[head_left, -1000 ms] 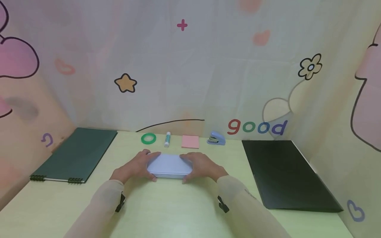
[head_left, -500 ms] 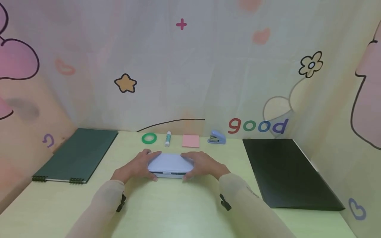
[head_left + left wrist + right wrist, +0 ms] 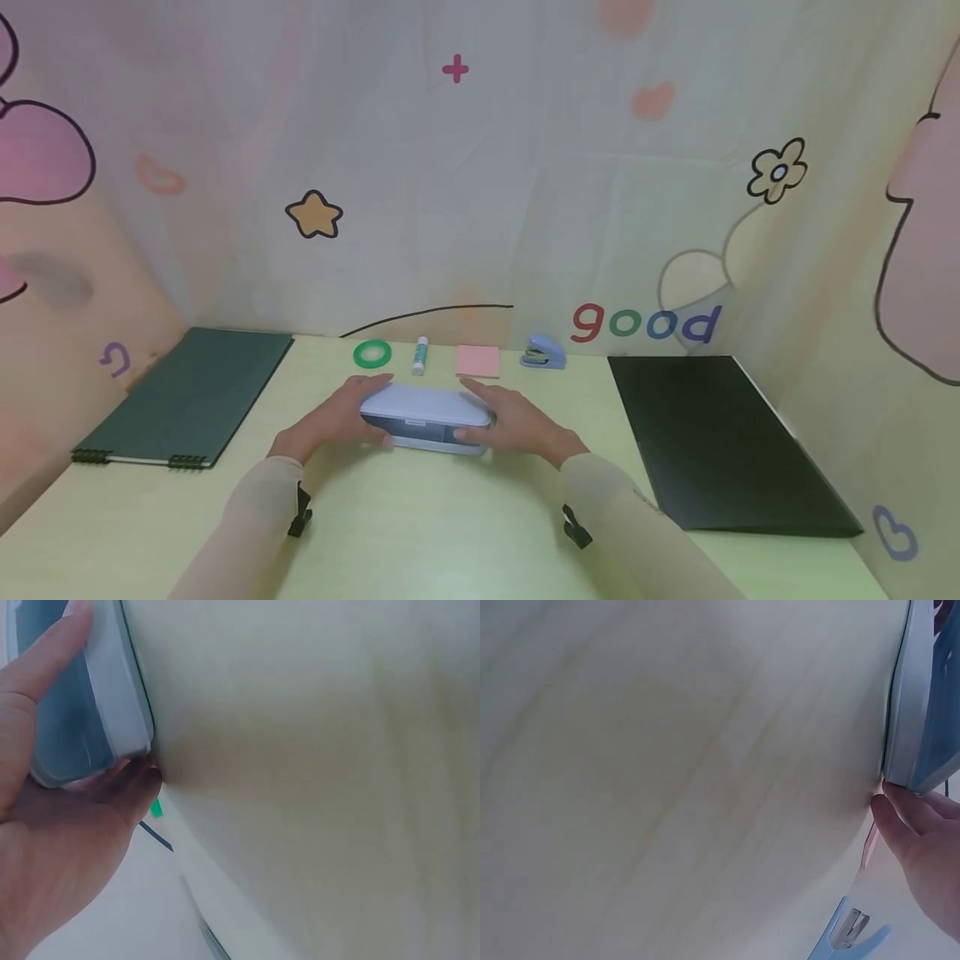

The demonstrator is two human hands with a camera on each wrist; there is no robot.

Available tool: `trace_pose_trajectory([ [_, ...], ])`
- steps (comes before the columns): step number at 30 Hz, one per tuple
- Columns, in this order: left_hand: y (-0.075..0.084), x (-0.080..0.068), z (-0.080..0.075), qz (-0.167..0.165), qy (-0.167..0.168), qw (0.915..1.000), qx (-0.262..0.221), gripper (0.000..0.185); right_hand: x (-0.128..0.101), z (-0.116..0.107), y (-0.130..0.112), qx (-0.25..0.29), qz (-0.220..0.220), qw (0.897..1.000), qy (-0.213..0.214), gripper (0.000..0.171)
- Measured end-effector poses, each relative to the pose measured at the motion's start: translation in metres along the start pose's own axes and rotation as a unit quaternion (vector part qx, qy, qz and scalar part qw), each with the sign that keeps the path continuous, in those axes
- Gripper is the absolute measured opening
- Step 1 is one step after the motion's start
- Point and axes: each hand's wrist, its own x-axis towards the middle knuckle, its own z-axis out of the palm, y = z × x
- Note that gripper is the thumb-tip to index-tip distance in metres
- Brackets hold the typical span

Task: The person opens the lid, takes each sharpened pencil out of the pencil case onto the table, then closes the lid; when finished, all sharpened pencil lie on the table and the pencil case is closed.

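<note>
The box (image 3: 426, 403), pale blue with a rounded lid, sits at the middle of the desk (image 3: 427, 525), between the person's two hands and nearer than the row of stationery. Its lid stands up from the base along the near side, and a darker blue band shows in between, with a small pale tab at the lid's middle. The left hand (image 3: 347, 414) is clamped on the box's left end, thumb at the near side and fingers around the far side; the left wrist view shows its fingertips against the box's end. The right hand (image 3: 519, 421) grips the right end in much the same way, its thumb over the darker band on the near side. Both arms come in from the near edge in light sleeves (image 3: 251, 508). Beyond the box, from left to right, lie a green roll of tape (image 3: 372, 365), a glue stick (image 3: 420, 356), a pink pad of notes (image 3: 477, 361) and a light blue stapler (image 3: 544, 353). A dark green notebook (image 3: 187, 392) with ring binding along its near edge lies on the left, and a black folder (image 3: 727, 442) on the right. At the far side hangs a pale printed cloth (image 3: 420, 167) bearing a star, hearts and the word "good".
</note>
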Motion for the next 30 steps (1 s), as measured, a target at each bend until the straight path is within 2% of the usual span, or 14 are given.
trace_pose_trajectory([
  [5,-0.002,0.001,-0.004,0.010,-0.007,0.9999,-0.009,0.101,-0.001,-0.003,0.003,0.028,0.007,1.000,0.008,0.087],
  [9,0.000,-0.002,-0.007,0.013,-0.009,0.9998,-0.013,0.101,-0.004,-0.006,0.005,0.047,0.032,0.998,0.013,0.086],
  [14,0.002,-0.006,-0.009,0.003,-0.010,0.9992,-0.040,0.102,-0.006,-0.010,0.004,0.061,0.060,0.996,0.021,0.085],
  [20,0.000,-0.008,-0.007,-0.019,-0.004,0.9979,-0.061,0.111,-0.004,-0.011,0.006,0.067,0.077,0.994,0.036,0.087],
  [26,-0.002,-0.009,-0.004,-0.007,0.011,0.9957,-0.092,0.121,0.000,-0.014,0.007,0.071,0.092,0.991,0.063,0.082],
  [30,-0.003,-0.009,-0.004,-0.003,0.009,0.9946,-0.103,0.124,0.004,-0.015,0.007,0.069,0.105,0.990,0.071,0.081],
])
